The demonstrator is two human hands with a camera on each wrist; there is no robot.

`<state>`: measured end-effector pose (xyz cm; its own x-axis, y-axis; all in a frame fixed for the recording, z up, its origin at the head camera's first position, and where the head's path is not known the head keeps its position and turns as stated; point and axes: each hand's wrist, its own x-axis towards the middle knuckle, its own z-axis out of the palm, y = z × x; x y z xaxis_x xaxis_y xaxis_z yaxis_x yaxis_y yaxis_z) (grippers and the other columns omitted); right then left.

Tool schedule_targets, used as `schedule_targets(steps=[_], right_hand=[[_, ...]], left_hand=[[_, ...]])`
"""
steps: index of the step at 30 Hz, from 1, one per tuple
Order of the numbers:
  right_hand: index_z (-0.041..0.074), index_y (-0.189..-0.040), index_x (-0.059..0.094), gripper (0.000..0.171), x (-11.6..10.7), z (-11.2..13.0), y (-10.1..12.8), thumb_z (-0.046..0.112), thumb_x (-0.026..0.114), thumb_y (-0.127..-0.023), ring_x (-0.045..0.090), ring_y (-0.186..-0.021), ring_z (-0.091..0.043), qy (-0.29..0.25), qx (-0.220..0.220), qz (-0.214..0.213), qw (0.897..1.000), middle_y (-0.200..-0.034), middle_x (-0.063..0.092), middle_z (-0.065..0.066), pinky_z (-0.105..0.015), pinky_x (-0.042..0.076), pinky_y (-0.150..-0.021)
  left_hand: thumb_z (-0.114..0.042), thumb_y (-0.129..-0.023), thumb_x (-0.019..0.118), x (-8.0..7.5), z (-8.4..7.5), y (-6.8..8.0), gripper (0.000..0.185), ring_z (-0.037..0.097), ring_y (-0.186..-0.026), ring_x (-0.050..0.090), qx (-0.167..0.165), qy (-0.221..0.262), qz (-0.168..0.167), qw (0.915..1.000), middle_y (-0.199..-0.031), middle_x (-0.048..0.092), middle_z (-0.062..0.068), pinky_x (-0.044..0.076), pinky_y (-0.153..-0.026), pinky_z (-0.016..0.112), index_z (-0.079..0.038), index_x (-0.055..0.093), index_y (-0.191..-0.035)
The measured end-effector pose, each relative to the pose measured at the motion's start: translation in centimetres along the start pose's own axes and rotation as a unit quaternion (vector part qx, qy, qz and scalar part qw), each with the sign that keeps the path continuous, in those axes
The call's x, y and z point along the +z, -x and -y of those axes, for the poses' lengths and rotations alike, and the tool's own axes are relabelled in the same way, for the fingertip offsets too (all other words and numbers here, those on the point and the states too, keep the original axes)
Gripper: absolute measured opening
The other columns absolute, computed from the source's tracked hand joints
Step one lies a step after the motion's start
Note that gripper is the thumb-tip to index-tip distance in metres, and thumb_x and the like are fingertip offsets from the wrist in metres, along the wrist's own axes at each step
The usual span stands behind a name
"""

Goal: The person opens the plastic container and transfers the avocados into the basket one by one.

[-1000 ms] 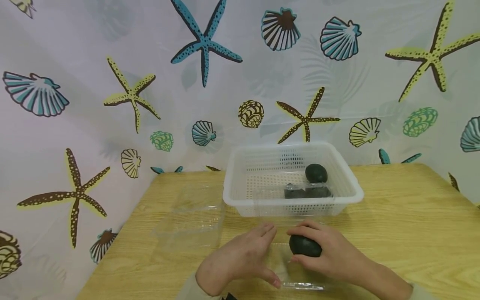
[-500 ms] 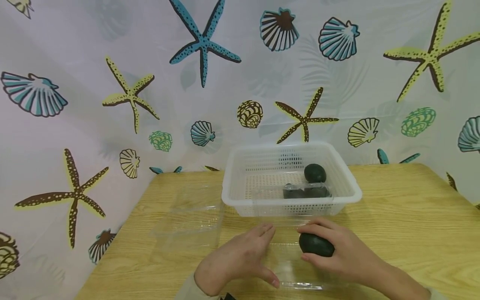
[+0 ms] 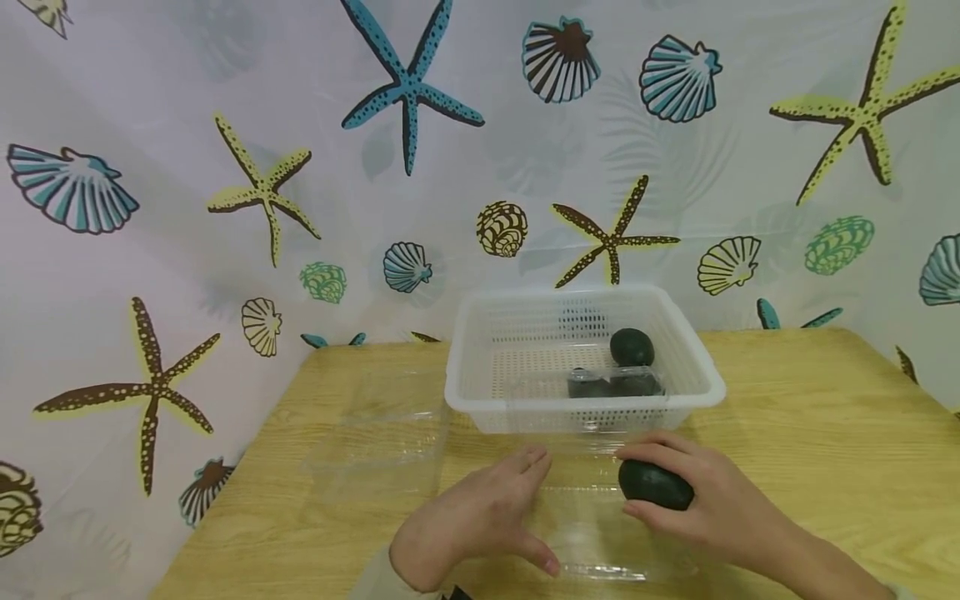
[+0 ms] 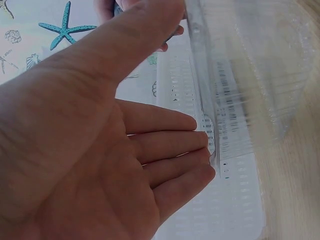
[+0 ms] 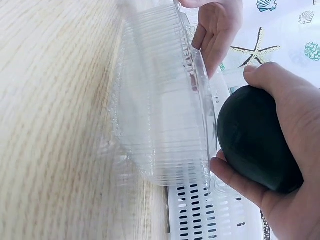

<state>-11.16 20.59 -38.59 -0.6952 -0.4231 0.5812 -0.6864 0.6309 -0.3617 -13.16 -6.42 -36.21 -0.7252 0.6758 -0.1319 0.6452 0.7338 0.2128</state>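
Note:
My right hand (image 3: pixel 712 500) grips a dark green, egg-shaped avocado (image 3: pixel 656 485) between thumb and fingers, above the right part of a clear plastic clamshell box (image 3: pixel 592 533). In the right wrist view, the avocado (image 5: pixel 257 140) is beside the rim of the clear box (image 5: pixel 160 100). My left hand (image 3: pixel 480 517) is at the left side of the box, its thumb apart from the straight fingers. In the left wrist view, the fingertips of the left hand (image 4: pixel 150 155) are at the box's rim, and nothing lies in the palm. The box's raised lid (image 3: pixel 547 387) leans toward the basket.
Behind the box stands a white perforated plastic basket (image 3: pixel 705 383). Several dark avocados, one of them an avocado (image 3: pixel 632 347) at the right, lie in it. More clear plastic packaging (image 3: pixel 390 442) lies on the wooden table (image 3: pixel 810 417) to the left. A patterned curtain (image 3: pixel 450 208) hangs behind.
My right hand has moved rightward with the avocado, from over the middle of the box toward its right side. The left hand stays in place.

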Motion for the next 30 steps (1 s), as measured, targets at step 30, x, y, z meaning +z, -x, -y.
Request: schedule_targets(steps=[30], right_hand=[[0.03,-0.118,0.067,0.046,-3.5,-2.0,1.2,0.021,0.086,-0.077,0.059,-0.084,0.0,0.026,0.079,-0.006,0.997,-0.109,0.065,0.008,-0.02,0.053,-0.059]], left_hand=[[-0.061,-0.068,0.08,0.0,0.0,-0.1,0.114,0.023,-0.148,0.034,0.004,0.014,0.008,0.9999,-0.16,0.033,0.013,0.038,-0.117,0.035,-0.001,0.033,-0.153]])
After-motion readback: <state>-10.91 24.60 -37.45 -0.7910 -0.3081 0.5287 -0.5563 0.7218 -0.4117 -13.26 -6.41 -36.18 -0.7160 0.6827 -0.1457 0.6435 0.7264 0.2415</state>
